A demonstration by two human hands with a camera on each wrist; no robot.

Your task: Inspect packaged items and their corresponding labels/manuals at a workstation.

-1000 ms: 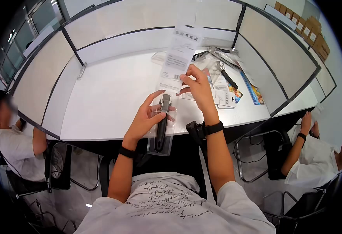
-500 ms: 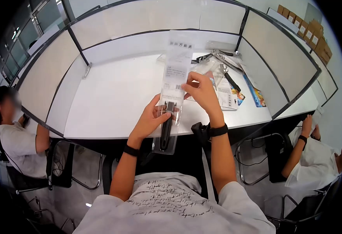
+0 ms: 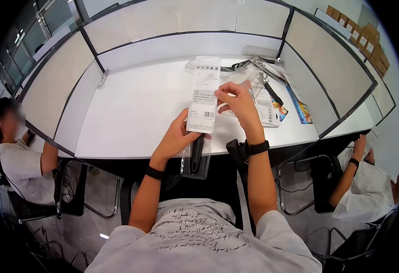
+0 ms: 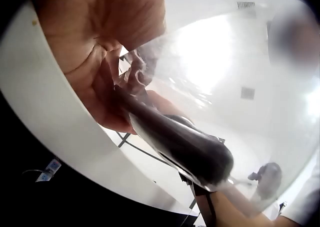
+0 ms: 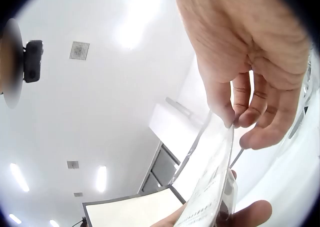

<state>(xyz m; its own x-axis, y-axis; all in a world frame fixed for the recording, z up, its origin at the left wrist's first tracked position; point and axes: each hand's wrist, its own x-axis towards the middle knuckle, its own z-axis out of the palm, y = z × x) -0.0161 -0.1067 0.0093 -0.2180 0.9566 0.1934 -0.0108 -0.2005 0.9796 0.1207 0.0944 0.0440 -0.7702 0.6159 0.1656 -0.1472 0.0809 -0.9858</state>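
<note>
In the head view, my left hand (image 3: 174,142) grips a clear plastic package (image 3: 203,171) from its left side, thumb across the front. Inside lies a tool with a black handle (image 3: 196,157); its metal head is hidden behind a white printed card (image 3: 204,102). The card stands upright above the left thumb, with text and a barcode facing me. My right hand (image 3: 239,105) pinches the card's right edge between thumb and fingers. In the right wrist view, the card (image 5: 202,199) appears nearly edge-on below those fingertips. The handle (image 4: 185,142) shows through shiny plastic in the left wrist view.
At the right rear of the white desk (image 3: 131,109) lie several tools and clear packages, among them a black-handled tool (image 3: 272,93) and a colourful card (image 3: 302,109). Partitions (image 3: 327,68) border the desk. One person (image 3: 24,164) sits at the left, another (image 3: 365,182) at the right.
The card has come down toward the left hand and now covers the tool's metal head, which showed before. The right hand has stayed at the card's edge, the left hand on the package.
</note>
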